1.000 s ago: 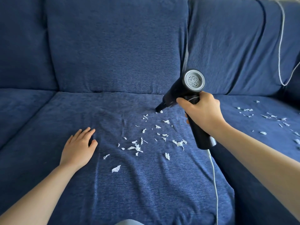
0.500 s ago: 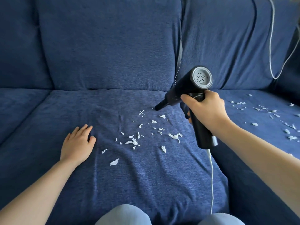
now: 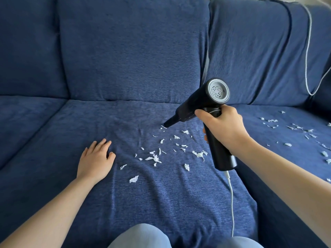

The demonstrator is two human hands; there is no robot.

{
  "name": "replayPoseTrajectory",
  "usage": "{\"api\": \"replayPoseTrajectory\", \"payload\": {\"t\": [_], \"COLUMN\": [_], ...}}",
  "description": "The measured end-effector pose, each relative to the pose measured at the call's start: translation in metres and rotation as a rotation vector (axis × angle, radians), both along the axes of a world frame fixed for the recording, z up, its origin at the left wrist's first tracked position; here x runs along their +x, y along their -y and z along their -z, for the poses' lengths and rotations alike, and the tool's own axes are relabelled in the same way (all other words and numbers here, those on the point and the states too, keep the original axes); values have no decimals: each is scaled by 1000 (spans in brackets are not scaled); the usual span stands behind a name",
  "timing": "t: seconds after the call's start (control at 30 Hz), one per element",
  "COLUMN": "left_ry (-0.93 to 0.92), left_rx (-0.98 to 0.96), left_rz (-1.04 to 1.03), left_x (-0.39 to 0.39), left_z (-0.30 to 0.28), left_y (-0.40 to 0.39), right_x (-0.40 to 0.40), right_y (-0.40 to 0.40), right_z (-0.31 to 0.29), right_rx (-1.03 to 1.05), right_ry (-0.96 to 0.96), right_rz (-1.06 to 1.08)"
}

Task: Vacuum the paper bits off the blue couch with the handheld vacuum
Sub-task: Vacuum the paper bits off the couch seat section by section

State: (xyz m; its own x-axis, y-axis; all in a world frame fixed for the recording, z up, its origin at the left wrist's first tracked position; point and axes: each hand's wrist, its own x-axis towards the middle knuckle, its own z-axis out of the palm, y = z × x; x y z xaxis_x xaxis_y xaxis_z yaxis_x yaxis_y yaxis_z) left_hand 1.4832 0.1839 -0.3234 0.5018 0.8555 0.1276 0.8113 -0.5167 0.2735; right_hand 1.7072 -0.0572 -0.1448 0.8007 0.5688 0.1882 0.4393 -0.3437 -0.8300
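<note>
Blue couch cushions fill the view. Paper bits litter the middle seat, with more on the right seat, so most work seems left. The right hand has fingers wrapped round the vacuum, nozzle touching the farthest bits. The left hand rests flat, fingers relaxed.
</note>
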Motion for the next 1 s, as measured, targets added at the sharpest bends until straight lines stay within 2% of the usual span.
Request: {"api": "replayPoseTrajectory", "payload": {"t": [0.43, 1.0], "left_ry": [26, -17], "left_rx": [16, 25], "left_rz": [22, 15], "left_x": [-4, -6], "left_z": [1, 0], "left_y": [11, 22], "right_x": [-18, -49], "right_y": [13, 37], "right_z": [-8, -13], "right_rx": [-57, -71], "right_ry": [84, -4], "right_rz": [-38, -131]}}
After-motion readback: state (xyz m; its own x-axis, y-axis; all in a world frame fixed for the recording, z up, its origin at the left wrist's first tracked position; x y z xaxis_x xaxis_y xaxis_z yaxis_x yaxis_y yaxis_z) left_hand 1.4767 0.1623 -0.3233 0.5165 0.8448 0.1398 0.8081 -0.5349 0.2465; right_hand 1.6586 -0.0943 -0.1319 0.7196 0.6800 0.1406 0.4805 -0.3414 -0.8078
